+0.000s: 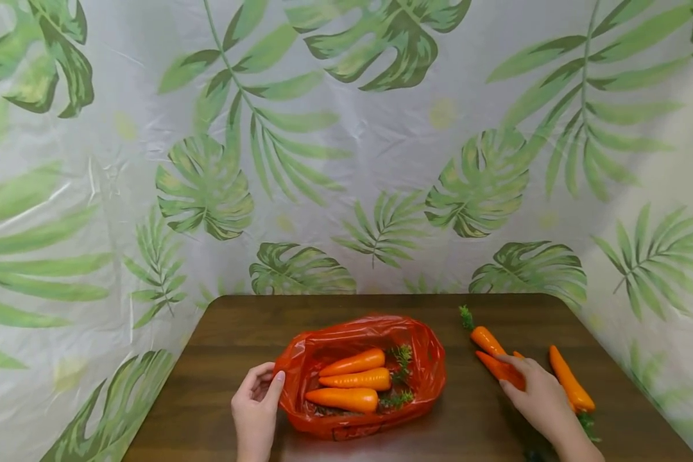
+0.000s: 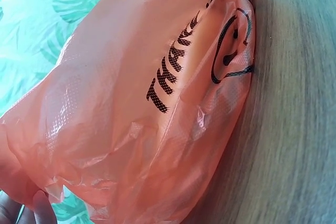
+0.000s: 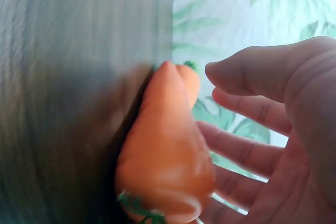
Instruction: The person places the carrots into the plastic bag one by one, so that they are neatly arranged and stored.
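A red plastic bag (image 1: 433,359) lies with its mouth spread wide on the table. Inside it are three orange carrots (image 1: 349,399) with green tops. My left hand (image 1: 255,404) pinches the bag's left rim between thumb and fingers. In the left wrist view, the bag's (image 2: 131,77) side bears black printed lettering. To the right, my right hand (image 1: 539,398) reaches over several loose carrots (image 1: 487,340). The right wrist view shows a carrot (image 3: 168,150) beside its fingers, with the thumb held apart from it.
Another carrot (image 1: 572,378) lies to the right of my right hand. The dark wooden table (image 1: 231,333) ends at a leaf-patterned plastic curtain (image 1: 381,160) behind it. A small dark item (image 1: 534,455) shows at the bottom edge, below my right forearm.
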A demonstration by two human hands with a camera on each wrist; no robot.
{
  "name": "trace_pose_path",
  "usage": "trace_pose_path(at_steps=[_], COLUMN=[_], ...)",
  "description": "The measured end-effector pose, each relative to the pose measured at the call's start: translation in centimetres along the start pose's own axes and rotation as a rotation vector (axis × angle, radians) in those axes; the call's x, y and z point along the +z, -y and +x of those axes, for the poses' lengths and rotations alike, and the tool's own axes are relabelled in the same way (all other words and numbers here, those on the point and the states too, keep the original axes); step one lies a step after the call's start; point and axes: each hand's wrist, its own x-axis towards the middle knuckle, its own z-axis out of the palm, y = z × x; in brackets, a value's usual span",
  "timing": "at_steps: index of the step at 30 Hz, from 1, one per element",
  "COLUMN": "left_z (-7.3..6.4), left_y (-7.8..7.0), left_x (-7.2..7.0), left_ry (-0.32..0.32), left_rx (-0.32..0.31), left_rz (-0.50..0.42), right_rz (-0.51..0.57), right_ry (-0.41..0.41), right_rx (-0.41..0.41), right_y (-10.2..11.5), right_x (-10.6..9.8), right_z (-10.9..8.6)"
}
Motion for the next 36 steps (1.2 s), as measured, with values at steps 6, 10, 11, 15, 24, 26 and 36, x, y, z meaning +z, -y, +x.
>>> trace_pose_path(at_steps=[6,10,11,15,24,26,36], left_z=[0.1,0.1,0.2,0.1,-0.2,-0.2,-0.2], left_y=[0.0,0.0,0.0,-0.2,0.1,0.1,-0.2], left_x=[0.1,0.0,0.0,-0.1,-0.2,-0.2,0.0], left_ry=[0.014,0.014,0.014,0.019,0.022,0.024,0.016], left_rx=[0.019,0.021,0.019,0.009,-0.010,-0.010,0.021], left_rz=[-0.011,-0.014,-0.014,-0.014,0.004,0.000,-0.020], right_rz=[-0.019,-0.028,-0.029,-0.039,-0.101,-0.111,-0.104], right_ry=[-0.004,-0.009,-0.007,-0.001,0.117,0.155,0.246], right_rx=[0.018,0.020,0.019,0.008,0.057,0.080,0.108], right_y=[-0.8,-1.0,-1.1,-1.2,-0.9,-0.9,-1.0], right_x=[0.1,0.2,0.2,0.1,-1.1,-1.2,-1.1], right_z=[0.2,0.2,0.3,0.3,-0.4,-0.3,-0.1])
